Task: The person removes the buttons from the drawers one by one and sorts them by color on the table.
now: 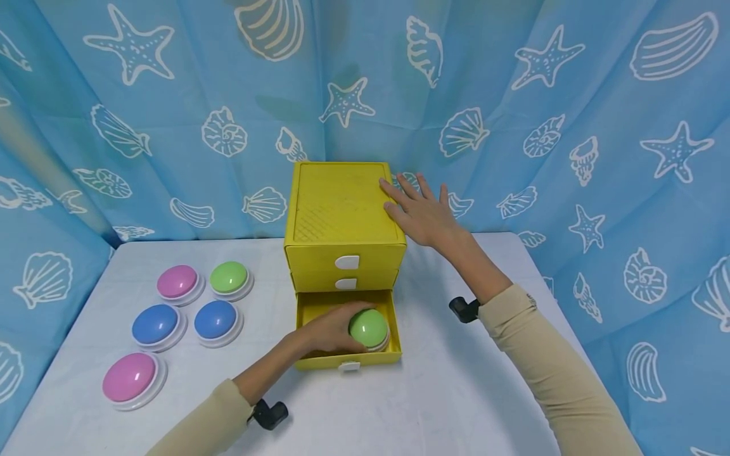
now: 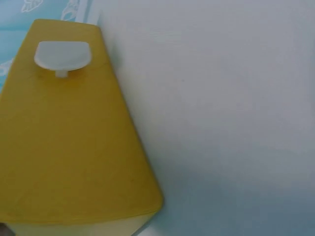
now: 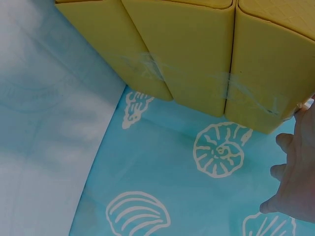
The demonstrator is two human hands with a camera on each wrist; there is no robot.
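Note:
A yellow drawer cabinet (image 1: 342, 202) stands at the back middle of the table, its bottom drawer (image 1: 316, 362) pulled out. Inside that drawer, toward its right front, my left hand (image 1: 331, 329) grips a green dome-shaped push light (image 1: 367, 328) with a white base. The left wrist view holds the yellow drawer front (image 2: 74, 147) and its white handle (image 2: 63, 55); the light is out of that view. My right hand (image 1: 423, 214) has its fingers spread at the cabinet's upper right edge. Its fingers (image 3: 278, 172) also appear beside the cabinet's side in the right wrist view.
Left of the cabinet sit more push lights: a pink one (image 1: 177, 281), a green one (image 1: 229, 277), two blue ones (image 1: 154, 324) and a larger-looking pink one (image 1: 129, 377) nearest the front. A blue shell-patterned curtain (image 1: 353, 57) hangs behind the white-covered table (image 1: 445, 405).

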